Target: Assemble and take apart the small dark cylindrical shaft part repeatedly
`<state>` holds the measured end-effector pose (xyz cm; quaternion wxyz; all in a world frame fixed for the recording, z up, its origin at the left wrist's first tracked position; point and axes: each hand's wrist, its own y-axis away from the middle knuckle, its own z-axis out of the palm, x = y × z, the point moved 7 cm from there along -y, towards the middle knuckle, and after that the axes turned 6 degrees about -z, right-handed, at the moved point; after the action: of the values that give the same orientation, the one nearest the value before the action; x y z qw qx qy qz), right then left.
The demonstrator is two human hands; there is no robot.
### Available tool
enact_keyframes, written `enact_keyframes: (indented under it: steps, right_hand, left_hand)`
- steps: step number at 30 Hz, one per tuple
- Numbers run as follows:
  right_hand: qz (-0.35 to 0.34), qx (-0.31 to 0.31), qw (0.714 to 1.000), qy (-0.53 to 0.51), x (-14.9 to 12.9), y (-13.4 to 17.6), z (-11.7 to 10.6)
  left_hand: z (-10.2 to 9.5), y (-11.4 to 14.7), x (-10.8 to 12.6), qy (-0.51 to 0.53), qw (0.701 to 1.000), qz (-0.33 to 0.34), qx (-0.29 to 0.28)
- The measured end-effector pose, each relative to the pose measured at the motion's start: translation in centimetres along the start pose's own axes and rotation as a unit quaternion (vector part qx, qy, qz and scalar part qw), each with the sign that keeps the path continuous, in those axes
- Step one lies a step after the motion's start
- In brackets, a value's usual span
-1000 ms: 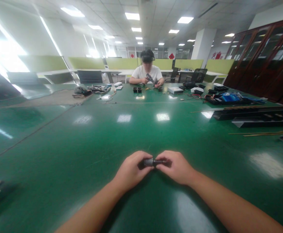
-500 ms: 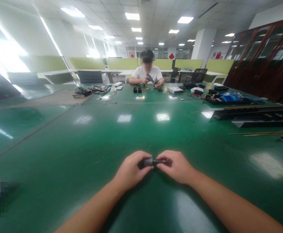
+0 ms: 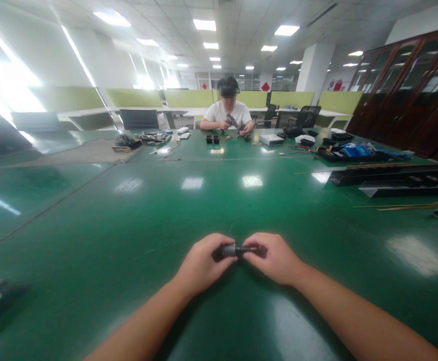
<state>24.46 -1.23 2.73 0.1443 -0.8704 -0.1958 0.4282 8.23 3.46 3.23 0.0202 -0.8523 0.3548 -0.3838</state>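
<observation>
Left hand [image 3: 204, 258]: our fingers grip the grey cylinder [image 3: 229, 250]
Right hand [image 3: 273, 258]: we're pinching the dark stem [image 3: 240, 250], just right of those left fingers
Grip: let's hold both dead in line, tbh

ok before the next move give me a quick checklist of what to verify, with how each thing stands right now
1. Left hand gripping the small grey-and-black cylindrical part by its thicker grey body: ok.
2. Right hand pinching that part's thin dark end between thumb and fingers: ok.
3. Grey body and dark end fully joined: cannot tell, the fingers hide much of both.
4. Part lifted off the glossy green tabletop: cannot tell from this angle.
5. Long black metal channels apart from the right hand: ok, they lie farther off to the right.
6. Co-worker in a white shirt apart from both hands: ok, across the table.
</observation>
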Motion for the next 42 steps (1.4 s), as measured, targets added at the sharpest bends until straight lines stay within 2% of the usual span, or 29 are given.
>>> enact_keyframes:
  steps: [22, 42]
  right_hand:
    - [0.007, 0.015, 1.0, 0.014, 0.3, -0.1, -0.4]
    - [0.018, 0.027, 0.999, 0.028, 0.4, -0.1, -0.9]
  left_hand:
    - [-0.7, 0.0, 0.4, -0.016, 1.0, 0.003, 0.01]
    - [-1.4, -0.1, -0.3, -0.021, 0.999, -0.012, 0.039]
